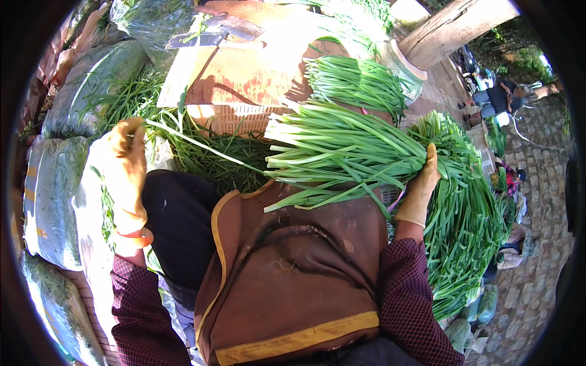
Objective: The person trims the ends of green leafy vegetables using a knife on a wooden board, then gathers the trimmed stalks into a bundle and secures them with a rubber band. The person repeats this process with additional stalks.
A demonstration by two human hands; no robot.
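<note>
My right hand [421, 186], in a pale tan glove, grips a thick bundle of garlic chives [348, 146] at its right end. The cut-looking pale ends fan out to the left above my brown apron [293, 274]. On the left side my gloved left hand [127, 168] is raised with its fingers curled. One long leaf [204, 146] runs from its fingertips down toward the bundle's left ends. Another bundle of chives [357, 79] lies just beyond the held one. A large heap of chives [467, 232] lies to the right of my right hand.
Ahead stands a reddish board [238, 79] over a plastic crate [232, 119], with a dark flat blade [195, 40] on top. Loose leaves [213, 158] lie below it. Plastic-wrapped packs [58, 198] line the left. A wooden post [458, 33] rises at far right; people are beyond on paving [537, 201].
</note>
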